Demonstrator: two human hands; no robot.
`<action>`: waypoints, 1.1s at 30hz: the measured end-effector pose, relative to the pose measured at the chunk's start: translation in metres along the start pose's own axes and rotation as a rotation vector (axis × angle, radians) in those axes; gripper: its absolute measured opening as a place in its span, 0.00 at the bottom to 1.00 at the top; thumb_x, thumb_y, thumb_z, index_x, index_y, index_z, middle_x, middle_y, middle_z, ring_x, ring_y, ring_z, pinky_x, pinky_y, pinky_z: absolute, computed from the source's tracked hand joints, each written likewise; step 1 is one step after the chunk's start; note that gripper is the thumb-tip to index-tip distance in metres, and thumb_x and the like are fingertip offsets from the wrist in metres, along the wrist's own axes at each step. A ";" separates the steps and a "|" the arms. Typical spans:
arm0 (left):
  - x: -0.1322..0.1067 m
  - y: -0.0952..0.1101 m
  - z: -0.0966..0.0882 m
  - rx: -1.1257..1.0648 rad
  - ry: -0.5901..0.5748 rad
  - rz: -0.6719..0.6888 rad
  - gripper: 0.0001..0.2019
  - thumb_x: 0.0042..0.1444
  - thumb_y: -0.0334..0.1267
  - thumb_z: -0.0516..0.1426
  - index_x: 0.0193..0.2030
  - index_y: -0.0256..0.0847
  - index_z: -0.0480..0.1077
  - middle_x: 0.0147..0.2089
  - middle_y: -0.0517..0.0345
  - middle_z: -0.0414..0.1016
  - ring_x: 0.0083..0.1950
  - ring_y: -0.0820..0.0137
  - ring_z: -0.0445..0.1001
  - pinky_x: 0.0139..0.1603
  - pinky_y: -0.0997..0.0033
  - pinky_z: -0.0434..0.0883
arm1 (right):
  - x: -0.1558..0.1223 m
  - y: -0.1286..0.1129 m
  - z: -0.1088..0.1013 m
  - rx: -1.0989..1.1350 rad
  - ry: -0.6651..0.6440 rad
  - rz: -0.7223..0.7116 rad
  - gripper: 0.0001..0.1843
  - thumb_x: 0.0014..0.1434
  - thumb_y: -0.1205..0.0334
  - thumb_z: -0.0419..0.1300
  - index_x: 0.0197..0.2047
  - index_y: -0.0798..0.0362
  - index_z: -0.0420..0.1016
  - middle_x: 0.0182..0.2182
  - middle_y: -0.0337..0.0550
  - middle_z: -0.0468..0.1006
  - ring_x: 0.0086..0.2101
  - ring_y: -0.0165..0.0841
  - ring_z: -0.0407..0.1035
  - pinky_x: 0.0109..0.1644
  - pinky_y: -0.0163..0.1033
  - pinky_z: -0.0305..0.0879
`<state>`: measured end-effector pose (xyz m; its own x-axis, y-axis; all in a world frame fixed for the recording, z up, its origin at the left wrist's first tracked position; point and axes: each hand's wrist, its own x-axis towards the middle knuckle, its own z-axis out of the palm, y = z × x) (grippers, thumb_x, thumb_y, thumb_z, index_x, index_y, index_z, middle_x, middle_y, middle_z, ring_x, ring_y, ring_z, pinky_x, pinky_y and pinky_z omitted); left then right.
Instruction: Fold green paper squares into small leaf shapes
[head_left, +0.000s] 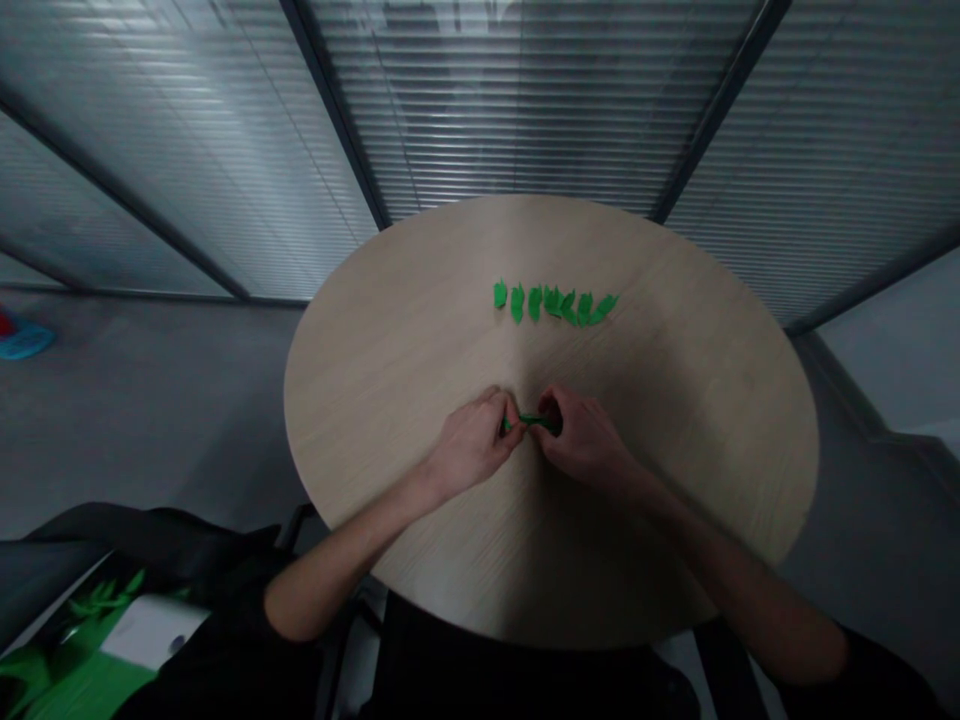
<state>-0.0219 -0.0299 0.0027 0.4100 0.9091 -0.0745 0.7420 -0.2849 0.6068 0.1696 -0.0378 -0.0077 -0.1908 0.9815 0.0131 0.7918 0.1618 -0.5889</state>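
Green material makes up the small piece that, in the head view, spans the gap between two hands near the middle of a round wooden bench. The left hand pinches one end between thumb and fingers; the right hand grips the other with its fingers curled inward, so much of the piece is hidden and its full shape cannot be told. Beyond the hands, toward the far edge, lies a row of leaf-like green cutouts, the left ones set apart, the right ones crowded close together. At lower left, beside the person's arm, a white object rests on more green stuff. Slatted blinds rise behind the bench. The step in hand appears to be shaping or working the piece by fingertip; the next move calls for light, steady pressure from both hands, since something this thin could probably crease or tear easily.
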 end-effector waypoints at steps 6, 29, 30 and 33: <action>0.001 -0.006 0.000 -0.050 0.052 -0.023 0.10 0.62 0.38 0.64 0.42 0.43 0.65 0.39 0.59 0.73 0.35 0.68 0.70 0.35 0.67 0.63 | 0.000 -0.001 -0.003 -0.007 -0.014 -0.005 0.10 0.57 0.64 0.65 0.42 0.50 0.69 0.38 0.45 0.81 0.37 0.39 0.73 0.44 0.43 0.61; 0.008 -0.018 -0.006 -0.148 -0.016 -0.035 0.09 0.60 0.40 0.66 0.39 0.43 0.70 0.36 0.61 0.74 0.34 0.70 0.69 0.33 0.70 0.59 | 0.023 0.002 -0.033 -0.143 -0.326 0.055 0.11 0.58 0.59 0.69 0.29 0.50 0.71 0.27 0.40 0.78 0.27 0.33 0.68 0.30 0.38 0.54; 0.009 -0.019 -0.006 -0.155 -0.017 -0.038 0.09 0.60 0.40 0.66 0.39 0.43 0.70 0.36 0.62 0.73 0.34 0.70 0.69 0.33 0.70 0.59 | 0.023 0.002 -0.033 -0.138 -0.328 0.051 0.11 0.58 0.59 0.69 0.29 0.50 0.72 0.27 0.40 0.78 0.27 0.33 0.68 0.30 0.38 0.54; 0.010 -0.018 -0.006 -0.153 -0.024 -0.039 0.09 0.59 0.39 0.65 0.39 0.42 0.70 0.36 0.62 0.73 0.34 0.70 0.68 0.33 0.70 0.59 | 0.021 0.003 -0.036 -0.114 -0.339 0.032 0.10 0.59 0.58 0.68 0.31 0.51 0.72 0.28 0.40 0.79 0.28 0.33 0.70 0.30 0.37 0.55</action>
<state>-0.0349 -0.0140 -0.0041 0.3964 0.9104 -0.1181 0.6689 -0.1983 0.7165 0.1885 -0.0132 0.0195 -0.3318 0.8997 -0.2836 0.8562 0.1610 -0.4909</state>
